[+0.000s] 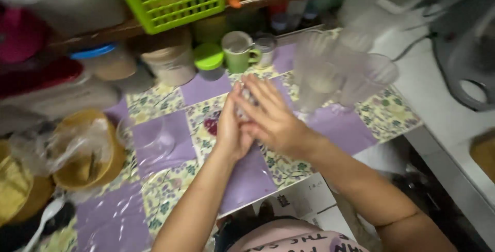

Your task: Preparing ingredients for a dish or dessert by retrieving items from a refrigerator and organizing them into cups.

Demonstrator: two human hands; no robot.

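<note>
Fingers of left hand (230, 128), right hand (270, 120) pressed together over purple floral tabletop (165, 174).

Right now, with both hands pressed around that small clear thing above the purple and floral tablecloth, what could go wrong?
1. The small clear object, gripped between the left hand and right hand, is blurred and mostly hidden; it might slip onto the purple and floral tablecloth.
2. The clear plastic tumblers stand just beside the right hand; a sideways move could topple them.
3. The green mug sits just beyond the fingertips; a forward push might knock it.
</note>
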